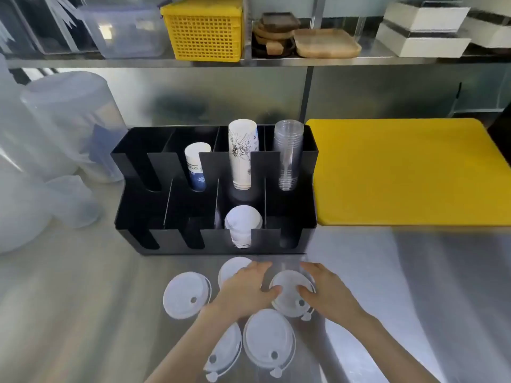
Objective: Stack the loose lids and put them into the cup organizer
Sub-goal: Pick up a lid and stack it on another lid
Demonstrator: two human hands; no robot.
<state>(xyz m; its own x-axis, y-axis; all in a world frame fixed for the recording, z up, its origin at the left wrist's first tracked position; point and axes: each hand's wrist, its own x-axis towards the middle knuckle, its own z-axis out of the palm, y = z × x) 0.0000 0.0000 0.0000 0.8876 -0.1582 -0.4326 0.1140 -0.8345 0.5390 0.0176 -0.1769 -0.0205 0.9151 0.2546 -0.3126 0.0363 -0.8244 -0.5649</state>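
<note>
Both hands are cupped around the same lid right now, the left hand with its thumb hooked on the lid's left edge and fingers spread loosely over the top of another lid behind it, the right hand pinching in from the right edge. Neither is clamped hard as far as I can see; it's more of a half-open cradle, though the frame is a bit smeared, so I can't swear whether the lid is lifted or flat on the steel counter. The rest of the loose lids sit close around: one off to the left, one nearer the person, and one half hidden under the left forearm. So nothing's really stacked yet, I'd say. The bit that matters: the black cup organizer is straight ahead of the fingers, just past the lids, with a white lid stack already sitting in a front slot. That slot lies slightly left of the held lid, so the left hand is a touch nearer to it. Lids are round, so no long axis to fuss over, just the sip tabs pointing toward the person.
</note>
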